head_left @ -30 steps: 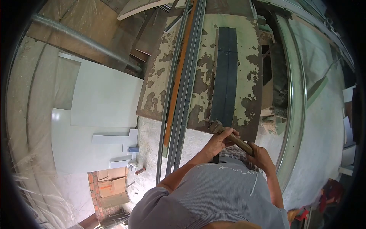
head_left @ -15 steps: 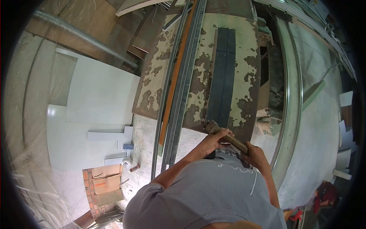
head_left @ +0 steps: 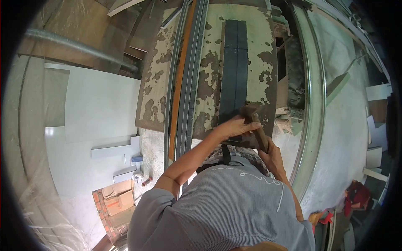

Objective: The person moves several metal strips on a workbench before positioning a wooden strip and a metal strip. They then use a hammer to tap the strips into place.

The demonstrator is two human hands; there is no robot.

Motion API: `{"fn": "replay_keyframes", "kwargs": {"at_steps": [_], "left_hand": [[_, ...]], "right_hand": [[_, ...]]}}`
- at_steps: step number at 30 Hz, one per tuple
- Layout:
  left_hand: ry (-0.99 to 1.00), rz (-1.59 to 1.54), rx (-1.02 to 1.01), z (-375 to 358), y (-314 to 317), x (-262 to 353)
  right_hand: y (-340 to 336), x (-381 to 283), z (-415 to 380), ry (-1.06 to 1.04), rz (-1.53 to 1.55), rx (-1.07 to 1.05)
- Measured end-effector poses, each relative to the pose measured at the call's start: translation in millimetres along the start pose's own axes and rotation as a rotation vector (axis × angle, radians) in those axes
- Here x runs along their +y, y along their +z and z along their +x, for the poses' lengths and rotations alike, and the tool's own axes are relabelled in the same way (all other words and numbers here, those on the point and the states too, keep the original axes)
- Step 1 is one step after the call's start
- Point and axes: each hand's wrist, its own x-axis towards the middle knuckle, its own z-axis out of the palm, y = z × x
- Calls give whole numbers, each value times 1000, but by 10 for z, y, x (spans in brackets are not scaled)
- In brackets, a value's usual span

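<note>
A wooden-handled tool with a blocky brown head, hammer-like in shape, is held in both hands over the near edge of the worktable. My left hand is closed on it just below the head, thumb laid along the side. Wrapped round the lower end of the handle is my right hand, close to my body. Beneath and beyond the left hand lies a long dark grey strip with scored lines, flat on the table. Its near end is partly hidden by my hand and the tool.
The worktable has a patchy, peeling surface. Long metal profiles and an orange bar run along its left, overhanging the near edge. A metal rail curves past on the right. White panels and cardboard lie at left.
Both hands have pushed the tool forward and turned it more upright, its head now over the table's near right part. The whole view has shifted slightly left and up.
</note>
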Motion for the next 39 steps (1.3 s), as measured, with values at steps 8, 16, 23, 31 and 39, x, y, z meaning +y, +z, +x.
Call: {"fn": "replay_keyframes", "kwargs": {"at_steps": [8, 16, 23, 31, 39], "left_hand": [[191, 1027, 842, 474, -596, 253], [169, 1043, 1083, 1119, -477, 83], [106, 972, 1043, 1193, -437, 219], [106, 837, 954, 1188, -423, 402], [414, 82, 493, 793, -42, 347]], "right_hand": [[-18, -126, 0, 217, 201, 75], [72, 34, -72, 234, 237, 168], [29, -2, -12, 261, 227, 180], [-94, -234, 224, 154, 243, 228], [-74, -441, 556, 77, 197, 253]]}}
